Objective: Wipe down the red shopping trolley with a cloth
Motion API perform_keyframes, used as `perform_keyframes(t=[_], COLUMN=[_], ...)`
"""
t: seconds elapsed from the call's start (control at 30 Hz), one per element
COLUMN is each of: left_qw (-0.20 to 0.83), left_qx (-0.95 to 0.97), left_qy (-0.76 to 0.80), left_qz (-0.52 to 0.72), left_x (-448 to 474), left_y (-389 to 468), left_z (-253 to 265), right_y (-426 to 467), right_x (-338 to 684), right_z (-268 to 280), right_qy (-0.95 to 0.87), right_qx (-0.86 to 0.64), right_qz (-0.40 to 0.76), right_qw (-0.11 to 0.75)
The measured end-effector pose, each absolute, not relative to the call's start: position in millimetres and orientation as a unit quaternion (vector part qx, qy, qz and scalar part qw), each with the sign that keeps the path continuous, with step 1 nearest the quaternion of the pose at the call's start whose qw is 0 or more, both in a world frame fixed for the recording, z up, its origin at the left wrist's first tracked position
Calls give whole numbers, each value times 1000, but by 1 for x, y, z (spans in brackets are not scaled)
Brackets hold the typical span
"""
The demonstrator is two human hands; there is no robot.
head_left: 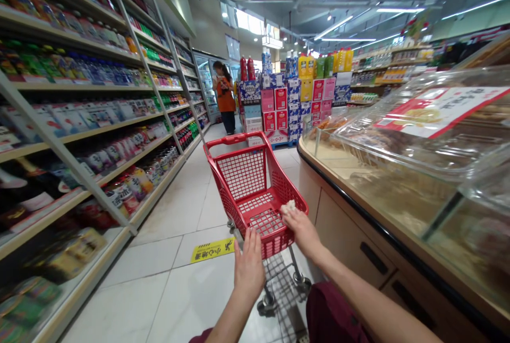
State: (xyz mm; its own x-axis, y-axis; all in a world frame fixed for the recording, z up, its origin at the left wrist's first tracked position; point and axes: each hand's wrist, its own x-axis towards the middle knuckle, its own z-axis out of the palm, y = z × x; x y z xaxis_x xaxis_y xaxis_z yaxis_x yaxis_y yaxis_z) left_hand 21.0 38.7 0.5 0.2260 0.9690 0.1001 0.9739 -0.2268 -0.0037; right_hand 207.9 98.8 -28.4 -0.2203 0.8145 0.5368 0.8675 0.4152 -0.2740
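A red plastic shopping cart (pixel 258 199) stands in front of me on the tiled floor, its basket made of lattice walls and its handle on the far side. My right hand (pixel 302 231) is closed around a crumpled whitish cloth (pixel 290 206) at the near right corner of the basket rim. At the near left of the basket, my left hand (pixel 249 266) has its fingers stretched out and holds nothing. Its fingertips are at the near rim; whether they touch it I cannot tell. Metal legs and casters show under the basket.
Shelves of bottled drinks (pixel 79 88) line the left side. A display counter (pixel 314 173) with clear plastic lids (pixel 398 146) stands close on the right. A yellow floor sticker (pixel 213 250) lies beside the cart. Farther off are stacked cartons (pixel 274 101) and a person in an orange vest (pixel 225 100).
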Motion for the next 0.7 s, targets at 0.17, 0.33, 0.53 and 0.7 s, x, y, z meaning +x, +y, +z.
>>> perform_keyframes(t=[0.17, 0.33, 0.53, 0.7], left_qw=[43, 47, 69, 56], left_qx=[-791, -790, -789, -791], left_qy=[-610, -611, -609, -608], left_qz=[-30, -33, -34, -39], left_x=[20, 21, 19, 21], left_y=[38, 38, 39, 38], left_z=[1, -2, -6, -8], right_y=[94, 101, 90, 105], right_x=[200, 217, 197, 222], right_z=[-32, -29, -32, -30], right_qy=[-818, -760, -831, -745], right_qx=[-485, -569, -454, -570], right_qz=[-47, -53, -28, -34], right_qw=[307, 309, 321, 345])
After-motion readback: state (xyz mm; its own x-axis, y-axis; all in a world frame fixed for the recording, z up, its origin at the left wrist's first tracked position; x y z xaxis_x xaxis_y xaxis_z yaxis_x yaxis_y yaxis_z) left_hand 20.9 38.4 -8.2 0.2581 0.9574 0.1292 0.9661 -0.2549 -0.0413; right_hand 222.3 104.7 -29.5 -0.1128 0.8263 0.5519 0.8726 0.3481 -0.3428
